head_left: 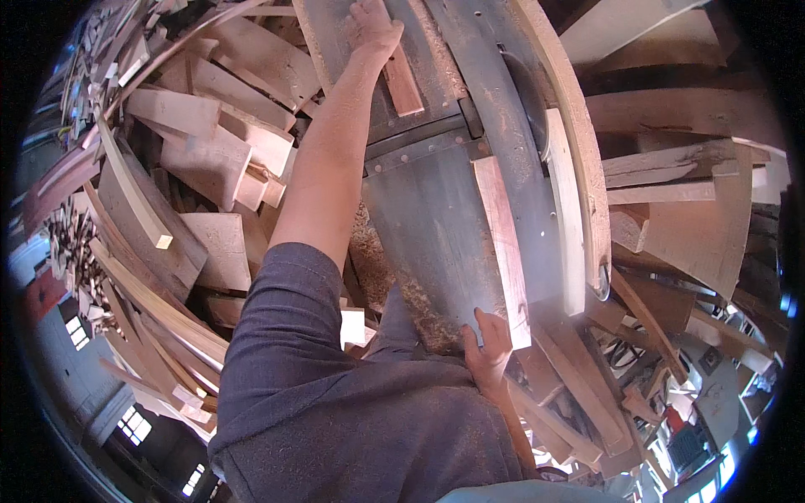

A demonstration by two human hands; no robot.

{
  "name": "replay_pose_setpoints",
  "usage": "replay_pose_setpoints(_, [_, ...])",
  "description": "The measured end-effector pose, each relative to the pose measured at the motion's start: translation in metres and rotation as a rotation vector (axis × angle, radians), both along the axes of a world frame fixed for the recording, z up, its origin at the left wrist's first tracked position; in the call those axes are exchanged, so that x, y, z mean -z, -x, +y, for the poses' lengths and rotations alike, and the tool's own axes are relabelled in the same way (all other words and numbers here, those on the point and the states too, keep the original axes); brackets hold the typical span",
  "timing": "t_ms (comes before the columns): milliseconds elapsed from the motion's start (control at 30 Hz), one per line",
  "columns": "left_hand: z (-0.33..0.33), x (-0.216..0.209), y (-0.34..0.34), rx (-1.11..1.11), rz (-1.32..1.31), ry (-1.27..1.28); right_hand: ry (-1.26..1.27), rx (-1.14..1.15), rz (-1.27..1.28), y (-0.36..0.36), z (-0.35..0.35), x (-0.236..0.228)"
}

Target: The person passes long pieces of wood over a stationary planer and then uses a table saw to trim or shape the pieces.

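My left hand (pixel 373 32) is stretched far forward onto the upper metal bed of a woodworking machine, closed over a short reddish wooden strip (pixel 404 84) whose near end sticks out below the wrist. On the nearer metal bed (pixel 428 218), a longer pale and reddish wooden strip (pixel 503 251) lies along the right side. My right hand (pixel 488 348) is beside that strip's near end, thumb and forefinger apart, with nothing visible between them. Whether its other fingers touch the strip is hidden. A dark crosswise slot (pixel 415 138) with riveted plates separates the two beds.
Right of the beds runs a grey metal surface (pixel 524 176) with a dark round blade-like disc (pixel 524 92) and a pale board (pixel 566 218). Sawdust (pixel 423 314) gathers at the near edge. Stacked boards (pixel 210 159) crowd the left; more timber (pixel 671 193) is piled right.
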State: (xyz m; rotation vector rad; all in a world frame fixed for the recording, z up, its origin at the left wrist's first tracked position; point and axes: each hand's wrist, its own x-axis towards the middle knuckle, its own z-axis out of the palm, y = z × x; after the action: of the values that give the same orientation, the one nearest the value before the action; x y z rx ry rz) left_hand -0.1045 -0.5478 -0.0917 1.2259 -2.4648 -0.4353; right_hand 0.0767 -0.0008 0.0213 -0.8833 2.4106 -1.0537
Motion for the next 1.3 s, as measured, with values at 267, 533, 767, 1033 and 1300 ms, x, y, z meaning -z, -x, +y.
replay_pose_setpoints(267, [0.032, -0.042, -0.077, -0.08, 0.797, -0.873, 0.076, 0.098, -0.159, -0.006, 0.014, -0.01])
replay_pose_setpoints(533, [0.263, -0.14, -0.171, 0.219, 1.255, -1.557, 0.157, 0.326, -0.516, 0.01, 0.071, -0.015])
replay_pose_setpoints(767, [0.444, -0.131, -0.197, 0.117, 1.348, -1.6, 0.177, 0.353, -0.734, 0.014, 0.183, -0.02])
replay_pose_setpoints(1033, [0.534, -0.135, -0.201, 0.112, 1.454, -1.706, 0.447, 0.309, -1.258, 0.003, 0.275, -0.016])
replay_pose_setpoints(1300, [0.534, -0.122, -0.193, 0.01, 1.418, -1.813, 0.556, 0.321, -1.35, -0.002, 0.28, -0.014])
